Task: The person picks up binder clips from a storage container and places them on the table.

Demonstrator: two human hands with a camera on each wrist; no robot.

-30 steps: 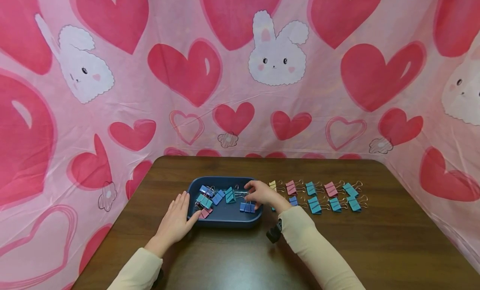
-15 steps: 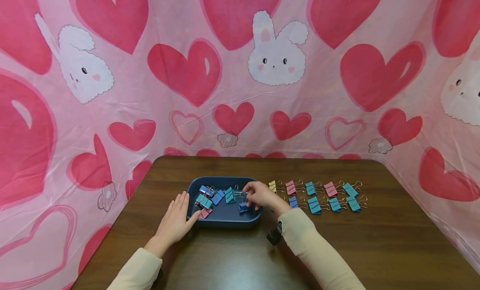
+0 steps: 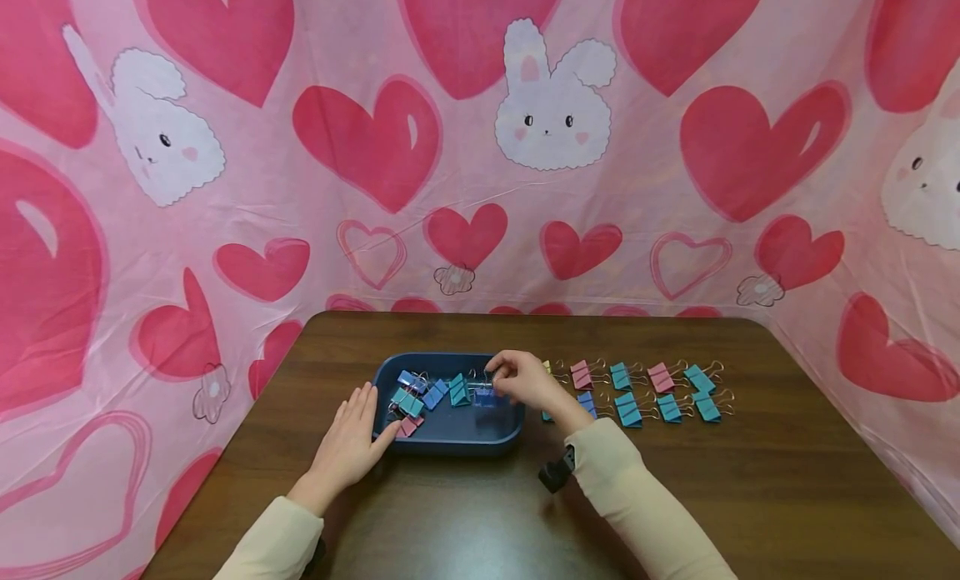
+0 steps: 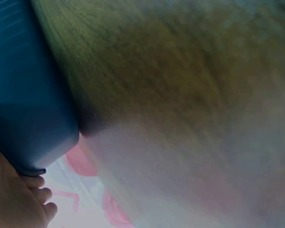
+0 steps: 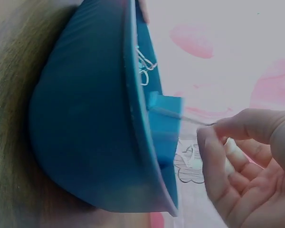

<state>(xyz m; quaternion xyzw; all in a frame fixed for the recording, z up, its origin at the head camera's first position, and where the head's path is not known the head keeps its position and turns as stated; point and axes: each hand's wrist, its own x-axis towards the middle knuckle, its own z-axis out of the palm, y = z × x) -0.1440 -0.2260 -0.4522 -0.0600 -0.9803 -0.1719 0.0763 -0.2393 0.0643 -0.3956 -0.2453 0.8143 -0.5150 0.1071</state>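
Observation:
My right hand (image 3: pixel 522 377) is over the right end of a dark blue tray (image 3: pixel 450 434). Its thumb and a finger pinch the wire handle of a blue binder clip (image 3: pixel 487 397). From the right wrist, that binder clip (image 5: pixel 165 126) hangs by its wire at the tray's rim, blurred. My left hand (image 3: pixel 347 442) rests with straight fingers along the tray's left rim, thumb at the front corner. Left of the held clip, a teal binder clip (image 3: pixel 459 390) lies in the tray. Further left is a pile with a blue clip (image 3: pixel 435 393), a teal clip (image 3: pixel 408 403) and a pink clip (image 3: pixel 408 427).
Two rows of binder clips lie right of the tray, among them a pink clip (image 3: pixel 582 375) and a teal clip (image 3: pixel 628 411). My right forearm partly covers the near row's left end. A pink heart-print cloth (image 3: pixel 555 188) hangs behind the brown table (image 3: pixel 787 463).
My right hand has lifted the blue binder clip by its wire from the tray's front right and moved it slightly toward the back. The left hand keeps its place.

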